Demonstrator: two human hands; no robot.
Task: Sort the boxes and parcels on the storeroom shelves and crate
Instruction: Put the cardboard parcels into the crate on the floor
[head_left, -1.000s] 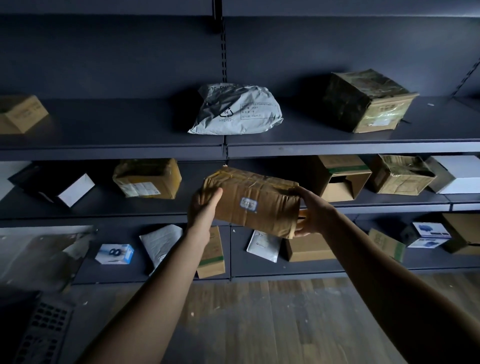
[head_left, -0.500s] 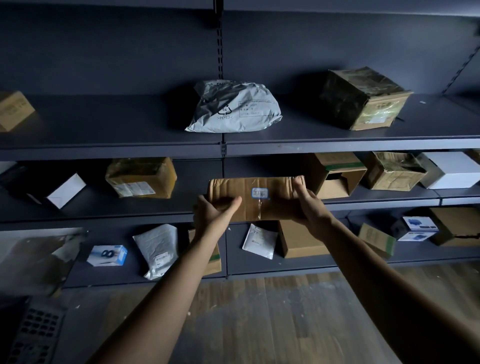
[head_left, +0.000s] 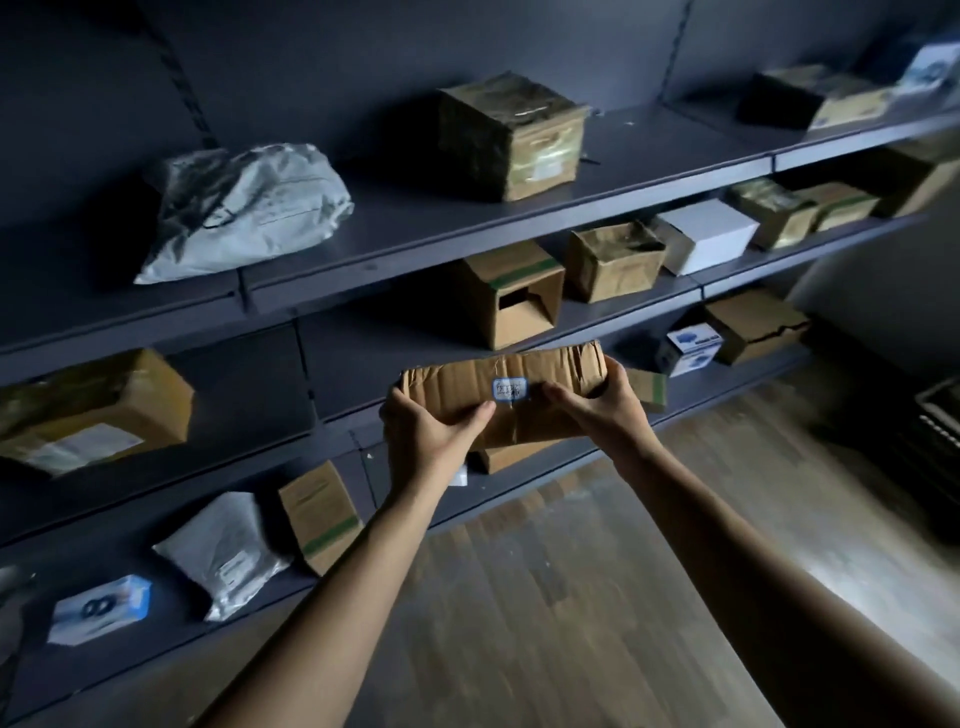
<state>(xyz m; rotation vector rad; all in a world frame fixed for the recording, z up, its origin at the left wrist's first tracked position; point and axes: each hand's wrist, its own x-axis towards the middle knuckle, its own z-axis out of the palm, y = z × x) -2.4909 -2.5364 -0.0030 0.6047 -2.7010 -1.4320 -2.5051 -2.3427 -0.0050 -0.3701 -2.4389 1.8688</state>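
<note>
A person's two bare hands held a creased brown cardboard parcel (head_left: 509, 395) in the air in front of dark storeroom shelves, level with the front edge of the middle shelf (head_left: 363, 364) and resting on none of them. The left hand (head_left: 431, 436) gripped the parcel's left end, thumb laid across the front face and fingers curled out of sight behind it. The right hand (head_left: 597, 410) clasped the right end, fingers wrapped round the edge and thumb stretched along the front toward a small white label (head_left: 510, 388) with blue edging; its writing was too small to read.

On the top shelf (head_left: 675, 150) lay a crumpled grey mailing bag (head_left: 244, 208) and, well apart to its right, a box wrapped in glossy tape (head_left: 511, 135). The middle shelf carried a taped box (head_left: 93, 410) at the left and, to the right, a carton with green tape and an open flap (head_left: 511, 293), a crumpled box (head_left: 613, 260) just beside it and a white box (head_left: 709, 234) beyond.

On the bottom shelf (head_left: 156, 649) sat a small blue-and-white box (head_left: 98, 608), a white mailing bag (head_left: 226, 551) and a flat carton banded with green tape (head_left: 319, 514), standing tilted. Farther right were another blue-and-white box (head_left: 691, 345) and a brown box (head_left: 756, 325) touching it. A wooden floor (head_left: 545, 597) ran below both forearms.
</note>
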